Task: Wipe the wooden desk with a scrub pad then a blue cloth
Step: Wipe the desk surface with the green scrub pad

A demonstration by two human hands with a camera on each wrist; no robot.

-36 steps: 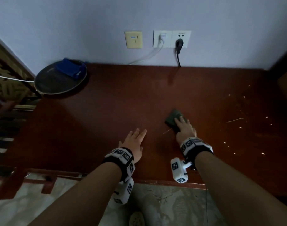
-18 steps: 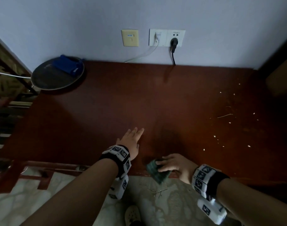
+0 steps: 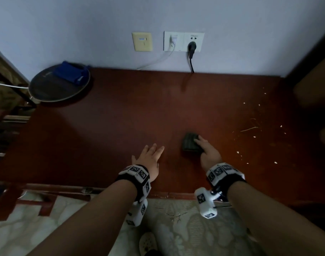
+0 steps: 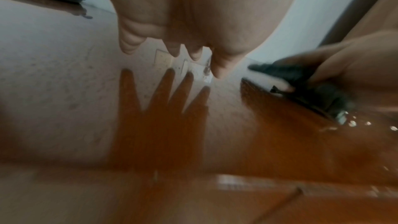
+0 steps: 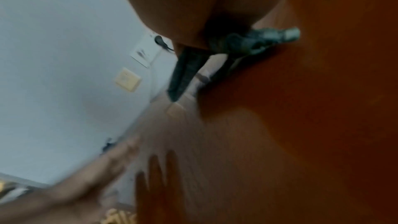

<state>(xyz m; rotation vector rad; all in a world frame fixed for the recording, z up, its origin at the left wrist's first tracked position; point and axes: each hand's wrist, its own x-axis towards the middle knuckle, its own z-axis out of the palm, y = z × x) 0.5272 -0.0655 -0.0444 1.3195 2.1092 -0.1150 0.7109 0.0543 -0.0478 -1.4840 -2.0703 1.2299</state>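
Observation:
A dark green scrub pad (image 3: 189, 143) lies on the reddish-brown wooden desk (image 3: 121, 117), right of centre. My right hand (image 3: 207, 150) grips it, fingers on top and thumb at its near edge, pressing it to the wood. In the right wrist view the pad (image 5: 254, 42) looks folded under the right hand (image 5: 193, 6). My left hand (image 3: 150, 157) rests flat on the desk with straight, spread fingers, a little left of the pad. The blue cloth (image 3: 69, 72) lies bunched at the back left.
The cloth sits on a round dark tray (image 3: 47, 95) in the desk's back left corner. Pale crumbs and a thin straw (image 3: 249, 128) are scattered over the right part. Two cables hang from the wall sockets (image 3: 184, 41) to the desk's back edge. A dark cabinet (image 3: 313, 85) borders the right.
My right hand pulled the pad back to the desk's near edge, then pushed it forward again to the middle. The left hand has stayed flat in place.

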